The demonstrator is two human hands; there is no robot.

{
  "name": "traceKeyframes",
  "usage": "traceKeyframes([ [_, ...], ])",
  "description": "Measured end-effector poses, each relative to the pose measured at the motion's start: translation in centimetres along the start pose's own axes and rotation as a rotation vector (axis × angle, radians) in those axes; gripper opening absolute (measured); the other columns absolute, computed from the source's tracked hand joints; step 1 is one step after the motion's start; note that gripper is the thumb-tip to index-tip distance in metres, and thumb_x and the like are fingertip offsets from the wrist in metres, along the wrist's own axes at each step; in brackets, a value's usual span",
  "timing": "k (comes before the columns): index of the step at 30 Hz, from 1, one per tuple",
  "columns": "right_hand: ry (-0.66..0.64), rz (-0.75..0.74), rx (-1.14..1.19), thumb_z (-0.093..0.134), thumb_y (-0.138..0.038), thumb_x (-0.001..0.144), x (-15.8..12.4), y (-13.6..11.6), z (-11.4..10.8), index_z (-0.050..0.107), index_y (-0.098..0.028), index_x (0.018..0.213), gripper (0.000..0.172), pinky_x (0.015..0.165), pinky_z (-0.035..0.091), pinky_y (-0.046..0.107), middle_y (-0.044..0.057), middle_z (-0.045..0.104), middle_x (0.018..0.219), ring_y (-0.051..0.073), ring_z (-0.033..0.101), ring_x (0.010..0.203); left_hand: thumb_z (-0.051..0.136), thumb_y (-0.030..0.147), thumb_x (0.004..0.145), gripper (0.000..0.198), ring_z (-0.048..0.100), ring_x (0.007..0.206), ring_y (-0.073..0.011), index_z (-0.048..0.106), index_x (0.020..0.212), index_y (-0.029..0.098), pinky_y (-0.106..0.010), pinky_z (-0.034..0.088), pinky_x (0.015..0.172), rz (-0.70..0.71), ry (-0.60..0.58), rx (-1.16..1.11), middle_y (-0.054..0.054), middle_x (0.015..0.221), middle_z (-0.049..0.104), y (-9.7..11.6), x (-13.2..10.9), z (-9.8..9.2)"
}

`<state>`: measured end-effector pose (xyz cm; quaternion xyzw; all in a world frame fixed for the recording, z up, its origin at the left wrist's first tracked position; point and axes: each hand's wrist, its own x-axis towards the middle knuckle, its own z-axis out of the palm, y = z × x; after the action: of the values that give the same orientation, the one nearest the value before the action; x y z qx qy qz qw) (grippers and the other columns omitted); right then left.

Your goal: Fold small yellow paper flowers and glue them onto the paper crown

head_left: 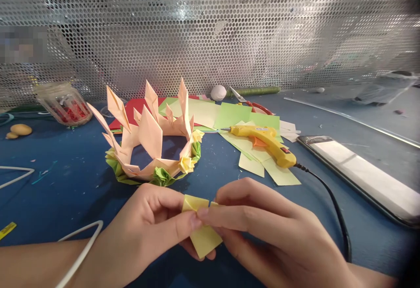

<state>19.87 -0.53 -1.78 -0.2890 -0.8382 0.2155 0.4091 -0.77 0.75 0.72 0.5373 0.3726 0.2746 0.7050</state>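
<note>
A small piece of yellow paper [206,241] with folds in it is pinched between both hands near the bottom centre. My left hand [144,227] grips its left side with thumb and fingers. From the right, my right hand [272,231] presses its upper edge, index finger and thumb close to the left thumb. Just beyond the hands stands a folded paper crown [150,135], with peach points and green and yellow paper pieces around its base. Fingers partly hide the yellow paper.
A yellow glue gun [267,137] lies on paper sheets [232,115], its black cord running down right. Beyond are scissors [256,106] and a white ball [218,92]. A phone [361,174] lies right; a glass jar [64,104] stands left. Perforated metal [197,30] borders the back.
</note>
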Motion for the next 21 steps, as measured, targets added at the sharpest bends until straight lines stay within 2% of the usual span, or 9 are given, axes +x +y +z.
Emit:
traceKeyframes([
  [5, 0.036, 0.005, -0.01, 0.056, -0.001, 0.091, 0.2, -0.3, -0.1, 0.067, -0.021, 0.115, 0.034, 0.073, 0.058, 0.013, 0.006, 0.062, 0.103, 0.012, 0.071, 0.085, 0.072, 0.04, 0.088, 0.026, 0.072, 0.07, -0.0105, 0.082, 0.078, 0.019, -0.014, 0.058, 0.067, -0.016, -0.006, -0.126, 0.0, 0.074, 0.078, -0.1, 0.2, 0.0],
  [13, 0.036, -0.003, 0.033, 0.052, 0.001, 0.091, 0.7, 0.0, 0.0, 0.072, -0.014, 0.108, 0.03, 0.066, 0.058, 0.014, 0.009, 0.06, 0.101, 0.012, 0.07, 0.078, 0.068, 0.041, 0.091, 0.028, 0.072, 0.069, -0.0105, 0.081, 0.079, 0.019, -0.014, 0.057, 0.068, -0.013, 0.014, -0.179, 0.0, 0.07, 0.079, -0.2, 0.3, -0.1],
  [16, 0.059, 0.012, 0.037, 0.056, -0.001, 0.09, 0.8, -0.1, -0.1, 0.072, -0.015, 0.099, 0.023, 0.064, 0.057, 0.015, 0.008, 0.06, 0.1, 0.011, 0.068, 0.074, 0.068, 0.041, 0.091, 0.029, 0.071, 0.069, -0.0106, 0.081, 0.079, 0.018, -0.015, 0.057, 0.068, -0.009, 0.021, -0.144, 0.0, 0.072, 0.079, -0.3, 0.3, 0.0],
  [19, 0.103, 0.057, 0.062, 0.067, -0.007, 0.086, 1.0, -0.3, 0.0, 0.07, -0.018, 0.083, 0.011, 0.073, 0.057, 0.015, 0.005, 0.064, 0.092, 0.012, 0.068, 0.082, 0.067, 0.038, 0.091, 0.028, 0.07, 0.068, -0.0108, 0.079, 0.075, 0.019, -0.015, 0.055, 0.068, -0.005, 0.04, -0.047, 0.001, 0.07, 0.077, -0.4, 0.2, 0.0],
  [21, 0.12, 0.137, 0.122, 0.07, -0.011, 0.083, 1.1, -0.4, 0.2, 0.063, -0.02, 0.075, 0.014, 0.073, 0.057, 0.016, 0.003, 0.065, 0.086, 0.013, 0.067, 0.083, 0.066, 0.034, 0.092, 0.026, 0.069, 0.07, -0.0116, 0.078, 0.074, 0.02, -0.017, 0.055, 0.068, 0.009, 0.047, 0.035, 0.002, 0.07, 0.076, -0.5, 0.2, 0.0],
])
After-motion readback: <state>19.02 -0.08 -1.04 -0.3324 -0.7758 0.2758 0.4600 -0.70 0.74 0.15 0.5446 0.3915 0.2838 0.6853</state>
